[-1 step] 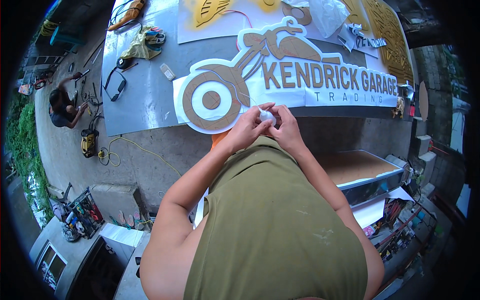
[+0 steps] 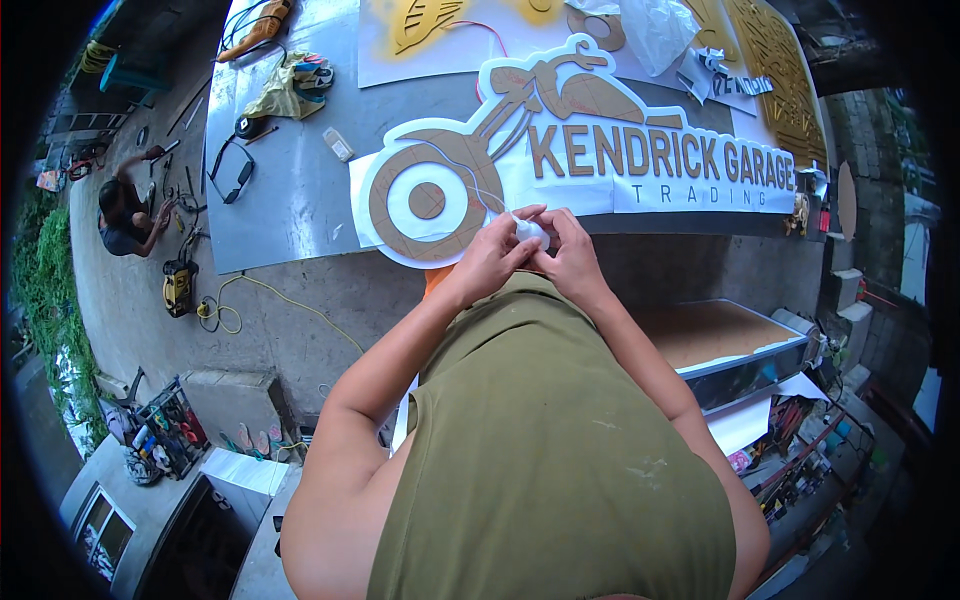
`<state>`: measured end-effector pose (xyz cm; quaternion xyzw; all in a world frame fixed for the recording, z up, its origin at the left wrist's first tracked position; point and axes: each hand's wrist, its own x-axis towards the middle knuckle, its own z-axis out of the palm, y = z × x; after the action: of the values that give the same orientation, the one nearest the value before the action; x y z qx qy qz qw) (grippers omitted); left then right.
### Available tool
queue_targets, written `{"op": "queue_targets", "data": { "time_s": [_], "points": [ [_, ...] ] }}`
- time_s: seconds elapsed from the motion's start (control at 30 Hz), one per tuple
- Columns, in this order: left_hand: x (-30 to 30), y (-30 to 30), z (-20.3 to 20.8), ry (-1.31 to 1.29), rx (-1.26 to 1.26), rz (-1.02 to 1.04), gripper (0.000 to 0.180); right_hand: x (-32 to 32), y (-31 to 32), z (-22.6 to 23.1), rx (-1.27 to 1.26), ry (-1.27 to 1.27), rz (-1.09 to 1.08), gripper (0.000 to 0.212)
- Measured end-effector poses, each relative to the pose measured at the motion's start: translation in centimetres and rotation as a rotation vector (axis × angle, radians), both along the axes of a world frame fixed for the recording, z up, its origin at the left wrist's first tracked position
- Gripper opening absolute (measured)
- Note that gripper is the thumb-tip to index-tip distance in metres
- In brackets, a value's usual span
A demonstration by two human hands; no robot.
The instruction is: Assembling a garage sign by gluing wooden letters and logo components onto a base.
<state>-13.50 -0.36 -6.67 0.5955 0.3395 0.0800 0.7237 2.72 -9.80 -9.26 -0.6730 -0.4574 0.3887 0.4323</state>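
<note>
At the table's near edge, my left hand (image 2: 494, 252) and my right hand (image 2: 571, 262) close together around a small white rounded thing (image 2: 531, 233). Its kind is partly hidden by my fingers. A thin white strand (image 2: 474, 172) runs from it in a loose curve over the wheel of a motorcycle-shaped sign (image 2: 436, 246). The sign is white with brown paper-like faces, and raised brown letters (image 2: 640, 156) continue to its right. It lies flat on white paper on the grey table (image 2: 300, 205).
Dark glasses (image 2: 236, 180), a tape measure (image 2: 248, 127), gloves (image 2: 290, 90) and a small white block (image 2: 338, 144) lie at the table's left. Yellow-sprayed panels (image 2: 765, 70) and clear plastic (image 2: 655, 35) are at the back. A person (image 2: 122, 215) crouches far left; a yellow cord (image 2: 290, 297) crosses the floor.
The sign's wheel end has shifted slightly right. The strand now curves in a wider loop over the wheel, while both hands stay close around the white thing.
</note>
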Motion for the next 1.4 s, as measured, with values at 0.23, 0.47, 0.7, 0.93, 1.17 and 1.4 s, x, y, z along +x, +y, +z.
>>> {"op": "queue_targets", "data": {
  "time_s": [0.23,0.47,0.7,0.93,1.17,1.4],
  "points": [
    [-9.4,5.1,-3.5,0.091,0.236,0.332,0.025,-5.0,2.5,1.8,-0.056,-0.119,0.126,0.038],
    [-23.8,16.9,-10.2,0.668,0.790,0.633,0.027,-5.4,-0.9,-1.5,-0.433,-0.267,0.292,0.037],
    [-28.8,20.9,-15.1,0.856,0.829,0.643,0.029,-2.2,-10.4,-11.6,-0.754,-0.084,-0.166,0.026],
    [-28.5,21.4,-15.8,0.829,0.801,0.657,0.031,-1.1,-18.5,-14.4,-0.912,0.127,-0.414,0.010],
    [-29.5,21.2,-16.9,0.773,0.694,0.637,0.059,-4.8,-13.8,-11.0,-0.816,-0.112,-0.259,0.019],
    [-28.9,14.0,-15.7,0.911,0.648,0.840,0.061,-4.0,-13.8,-11.0,-0.747,-0.119,-0.234,0.021]
  ]
}}
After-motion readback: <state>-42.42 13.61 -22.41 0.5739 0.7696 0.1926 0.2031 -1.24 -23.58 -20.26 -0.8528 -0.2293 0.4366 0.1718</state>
